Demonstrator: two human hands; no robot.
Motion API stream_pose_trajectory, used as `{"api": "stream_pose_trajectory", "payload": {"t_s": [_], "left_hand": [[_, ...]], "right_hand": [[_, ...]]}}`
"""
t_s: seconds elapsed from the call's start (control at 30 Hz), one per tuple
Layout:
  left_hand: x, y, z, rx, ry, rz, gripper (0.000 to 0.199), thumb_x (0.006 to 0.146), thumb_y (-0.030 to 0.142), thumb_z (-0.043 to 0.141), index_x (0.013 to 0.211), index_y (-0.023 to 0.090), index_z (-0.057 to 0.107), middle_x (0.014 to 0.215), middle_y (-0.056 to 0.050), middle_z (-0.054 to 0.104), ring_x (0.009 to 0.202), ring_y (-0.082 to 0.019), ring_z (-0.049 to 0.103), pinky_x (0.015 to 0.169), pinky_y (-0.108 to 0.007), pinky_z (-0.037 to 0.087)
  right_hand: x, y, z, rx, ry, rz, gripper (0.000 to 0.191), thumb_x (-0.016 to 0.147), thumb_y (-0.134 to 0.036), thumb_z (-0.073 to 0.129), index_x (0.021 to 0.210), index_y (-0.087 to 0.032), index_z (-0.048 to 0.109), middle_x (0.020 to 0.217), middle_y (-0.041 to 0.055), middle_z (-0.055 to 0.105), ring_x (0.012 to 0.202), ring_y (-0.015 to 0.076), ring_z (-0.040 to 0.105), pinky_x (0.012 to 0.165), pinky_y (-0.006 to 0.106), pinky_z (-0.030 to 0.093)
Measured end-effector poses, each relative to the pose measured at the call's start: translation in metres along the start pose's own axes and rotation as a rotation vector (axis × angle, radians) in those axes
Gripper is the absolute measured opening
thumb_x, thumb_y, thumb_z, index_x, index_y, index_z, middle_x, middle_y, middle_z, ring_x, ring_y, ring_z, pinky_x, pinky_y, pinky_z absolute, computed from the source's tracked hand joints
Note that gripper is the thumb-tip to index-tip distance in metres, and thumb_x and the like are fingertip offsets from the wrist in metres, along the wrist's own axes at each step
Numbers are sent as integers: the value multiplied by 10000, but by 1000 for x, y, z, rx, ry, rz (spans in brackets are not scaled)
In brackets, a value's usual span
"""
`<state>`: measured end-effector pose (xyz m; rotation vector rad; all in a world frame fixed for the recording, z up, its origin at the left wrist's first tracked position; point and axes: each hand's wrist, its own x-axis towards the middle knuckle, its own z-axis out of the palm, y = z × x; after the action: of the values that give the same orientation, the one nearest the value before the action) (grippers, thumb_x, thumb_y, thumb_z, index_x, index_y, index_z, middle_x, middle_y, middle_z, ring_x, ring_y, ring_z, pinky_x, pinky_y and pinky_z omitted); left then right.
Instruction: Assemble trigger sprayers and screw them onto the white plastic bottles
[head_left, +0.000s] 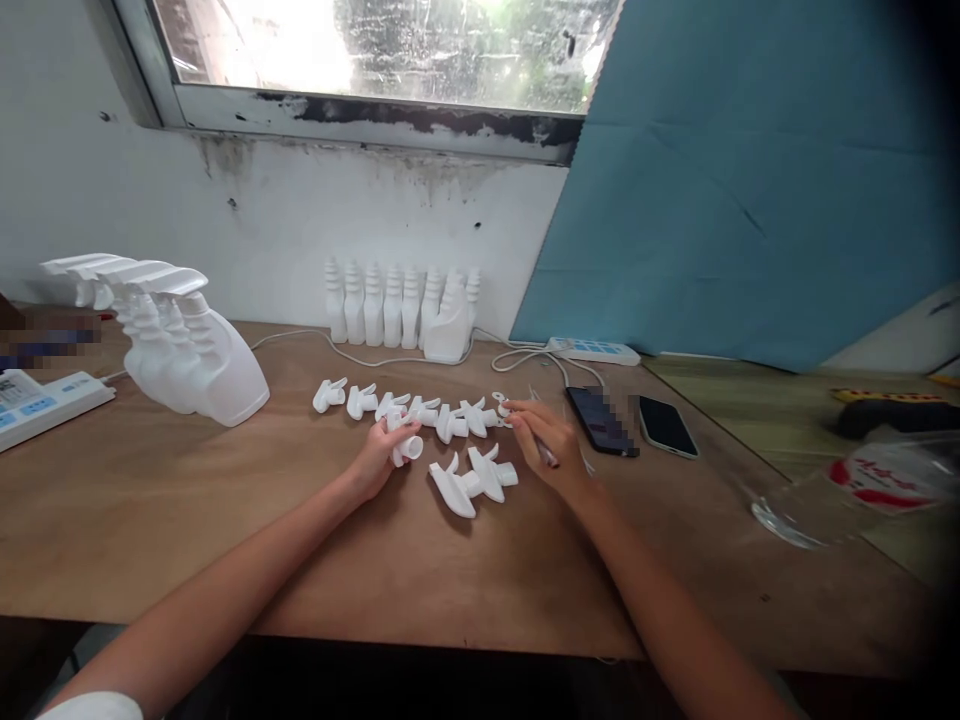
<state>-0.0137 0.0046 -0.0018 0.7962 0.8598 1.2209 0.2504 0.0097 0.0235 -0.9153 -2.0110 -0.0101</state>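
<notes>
My left hand (373, 458) is closed around a white spray trigger head (406, 448), its round collar facing right. Beyond it, several similar trigger heads (361, 402) lie in a row across the table. Two more trigger heads (455, 488) rest nearer to me, between my hands. My right hand (553, 445) is closed, with a slim pen-like tool (547, 453) showing below its fingers. Its fingertips are at some small white rings (499, 399) at the row's right end; whether they pinch one I cannot tell.
White spray bottles with trigger heads (196, 345) stand at left, beside a power strip (56, 405). Several bottles without heads (392, 310) line the wall. Two phones (600, 420), another power strip (596, 350) and cables lie at right. A clear plastic bottle (862, 490) lies far right.
</notes>
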Motion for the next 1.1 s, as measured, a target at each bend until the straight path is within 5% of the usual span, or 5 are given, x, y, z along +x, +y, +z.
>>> {"api": "stream_pose_trajectory", "payload": {"t_s": [0.3,0.5,0.77,0.9,1.1], "left_hand": [[-18,6,-21,181,-135,50,411,709,333,725,1044,190,534,793,-11,621,651,-146,566,590,-242,437],[-30,4,-27,724,-96,320,257,751,330,729,961,209,645,626,29,538,575,-131,467,571,-225,337],[-27,8,-23,1068,-110,606,131,822,339,655,878,222,679,868,-73,633,850,-237,550,807,-325,404],[-17,44,-45,1164,126,861,100,853,317,606,891,230,637,932,-79,626,915,-254,563,901,-371,399],[-8,116,-119,1229,893,1113,246,801,341,654,954,179,551,1048,-142,583,1082,-319,517,998,-469,348]], "right_hand": [[-4,26,-2,11,0,170,247,966,-338,457,923,-211,664,997,93,694,942,229,655,870,392,503],[-5,16,-2,-68,-59,111,237,963,-323,450,923,-228,664,992,92,695,909,230,649,863,396,499],[-8,12,0,-58,-74,87,224,964,-289,471,856,-225,657,807,62,690,731,208,633,708,353,481],[-5,-11,2,-45,-206,-78,206,954,-250,495,821,-226,650,733,47,673,693,205,620,688,363,476],[-4,-60,17,88,-403,-359,258,928,-274,562,1173,-202,602,1139,107,678,1053,238,605,922,435,492]]}}
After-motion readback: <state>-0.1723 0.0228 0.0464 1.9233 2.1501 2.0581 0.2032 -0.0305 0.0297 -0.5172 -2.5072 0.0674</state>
